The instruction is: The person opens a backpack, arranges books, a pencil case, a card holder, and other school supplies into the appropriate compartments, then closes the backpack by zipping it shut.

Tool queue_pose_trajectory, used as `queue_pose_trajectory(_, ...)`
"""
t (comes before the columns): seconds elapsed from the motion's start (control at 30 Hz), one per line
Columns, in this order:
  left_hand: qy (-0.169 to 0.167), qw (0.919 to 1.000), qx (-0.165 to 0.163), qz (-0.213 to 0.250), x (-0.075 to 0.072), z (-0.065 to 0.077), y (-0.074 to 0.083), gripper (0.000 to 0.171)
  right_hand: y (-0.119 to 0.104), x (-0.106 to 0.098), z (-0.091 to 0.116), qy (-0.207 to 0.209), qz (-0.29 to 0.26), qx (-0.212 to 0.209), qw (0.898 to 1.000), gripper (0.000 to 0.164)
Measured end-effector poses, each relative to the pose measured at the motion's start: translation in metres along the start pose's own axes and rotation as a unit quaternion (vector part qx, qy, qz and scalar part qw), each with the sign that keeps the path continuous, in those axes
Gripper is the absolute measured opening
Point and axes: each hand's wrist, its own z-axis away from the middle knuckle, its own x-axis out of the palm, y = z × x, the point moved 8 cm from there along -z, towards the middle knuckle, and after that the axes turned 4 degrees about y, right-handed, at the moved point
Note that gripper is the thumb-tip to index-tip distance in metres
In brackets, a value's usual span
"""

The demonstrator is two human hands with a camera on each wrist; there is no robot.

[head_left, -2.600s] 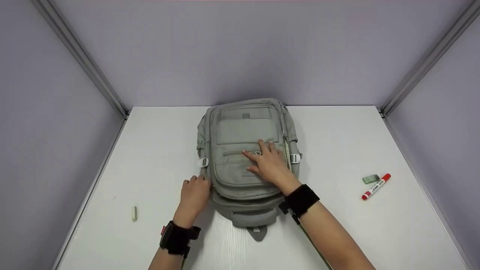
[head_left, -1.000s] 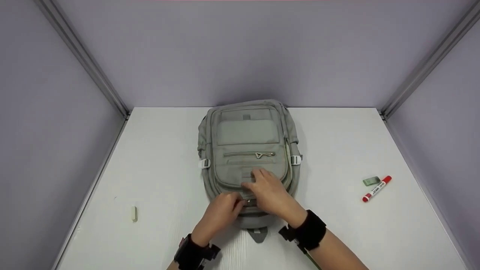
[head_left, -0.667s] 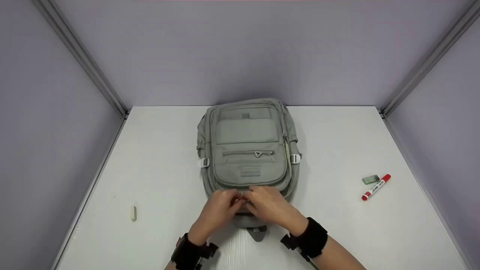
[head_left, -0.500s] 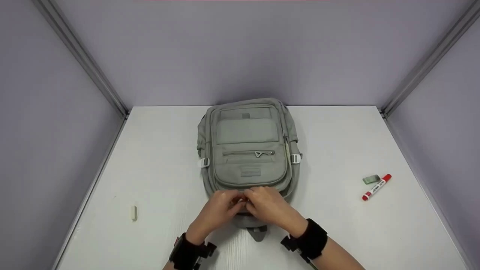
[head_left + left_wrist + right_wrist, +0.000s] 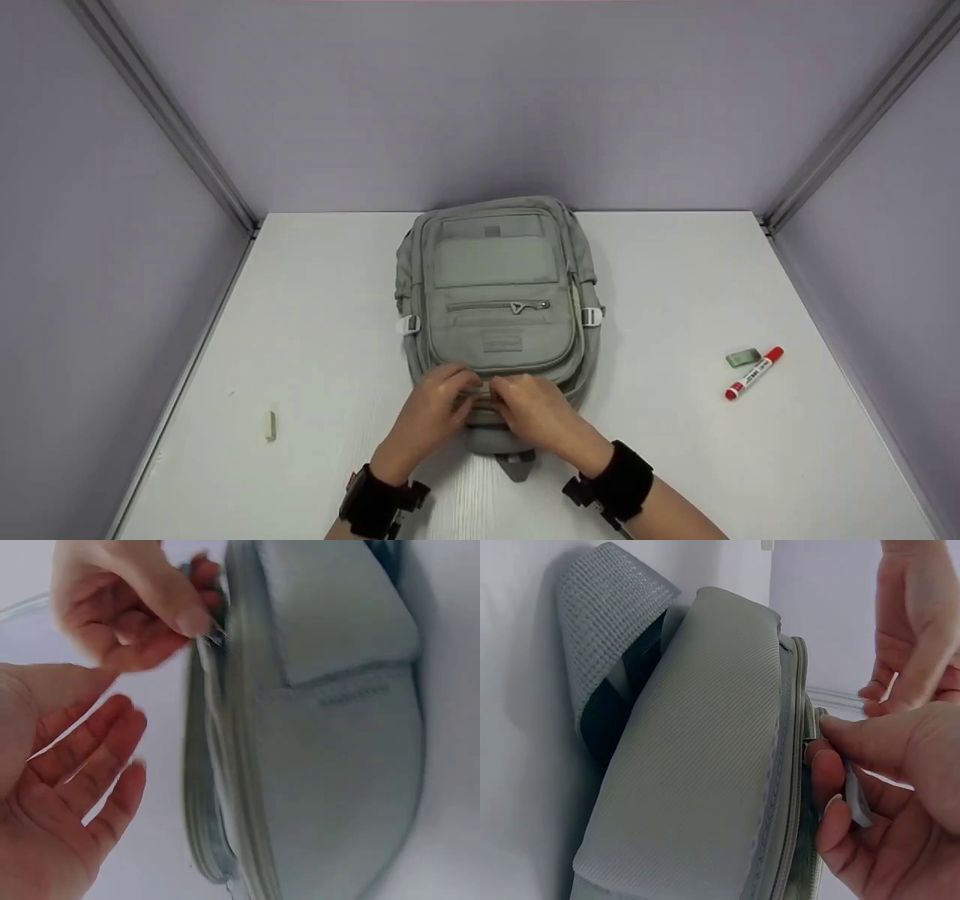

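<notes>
A grey-green backpack (image 5: 495, 259) lies front up on the white table, its carry handle (image 5: 682, 742) toward me. At this near end my right hand (image 5: 536, 409) pinches a zipper pull (image 5: 856, 799) between thumb and fingers; a grey tab shows under the fingers in the right wrist view. My left hand (image 5: 435, 405) is just left of it. In the left wrist view the left hand (image 5: 67, 787) has loosely bent, spread fingers with nothing between them, apart from the bag. A gap shows along the zipper seam (image 5: 217, 712) there.
A red-capped marker (image 5: 754, 373) and a small green wrapped block (image 5: 742, 358) lie on the right of the table (image 5: 675, 465). To the left is a small pale block (image 5: 270, 426). Panels (image 5: 480, 105) enclose the back and both sides.
My left hand has come from the bag's left side to its near end, then loosened its fingers and drawn slightly away. My right hand has moved from the bag's front to the zipper pull.
</notes>
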Motion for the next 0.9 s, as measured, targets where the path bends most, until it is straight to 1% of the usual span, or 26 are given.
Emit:
queue_pose_trajectory(0.03, 0.003, 0.9991, 0.017, -0.038, 0.002, 0.001, -0.002, 0.019, 0.002, -0.002, 0.001, 0.004, -0.001, 0.01, 1.0, 0.017)
queue_pose_trajectory(0.1, 0.008, 0.9939, 0.053, -0.097, 0.007, 0.004, -0.004, 0.023, 0.006, -0.004, 0.002, 0.009, -0.004, 0.035, 0.999, 0.018)
queue_pose_trajectory(0.17, 0.005, 0.9885, 0.078, -0.129, 0.014, 0.007, -0.007, 0.026, 0.011, -0.006, 0.003, 0.012, -0.004, 0.06, 0.998, 0.018)
queue_pose_trajectory(0.2, 0.005, 0.9869, 0.086, -0.137, 0.016, 0.007, -0.008, 0.027, 0.012, -0.006, 0.003, 0.013, -0.005, 0.07, 0.997, 0.018)
queue_pose_trajectory(0.27, 0.005, 0.985, 0.095, -0.144, 0.02, 0.008, -0.01, 0.027, 0.015, -0.007, 0.004, 0.013, -0.001, 0.084, 0.996, 0.019)
queue_pose_trajectory(0.33, 0.002, 0.9846, 0.095, -0.147, 0.023, 0.007, -0.013, 0.025, 0.016, -0.006, 0.004, 0.012, 0.004, 0.092, 0.996, 0.02)
queue_pose_trajectory(0.43, -0.004, 0.9847, 0.094, -0.147, 0.024, 0.006, -0.015, 0.017, 0.017, -0.005, 0.004, 0.009, 0.012, 0.096, 0.995, 0.023)
queue_pose_trajectory(0.6, -0.007, 0.9838, 0.103, -0.147, 0.025, 0.006, -0.017, 0.006, 0.019, -0.005, 0.005, 0.005, 0.017, 0.099, 0.995, 0.026)
queue_pose_trajectory(0.8, 0.015, 0.9813, 0.117, -0.152, 0.024, 0.006, -0.017, 0.003, 0.027, -0.015, 0.009, 0.008, 0.019, 0.112, 0.994, 0.026)
queue_pose_trajectory(0.9, 0.025, 0.9819, 0.121, -0.143, 0.022, 0.006, -0.016, 0.001, 0.035, -0.022, 0.014, 0.007, 0.02, 0.123, 0.992, 0.025)
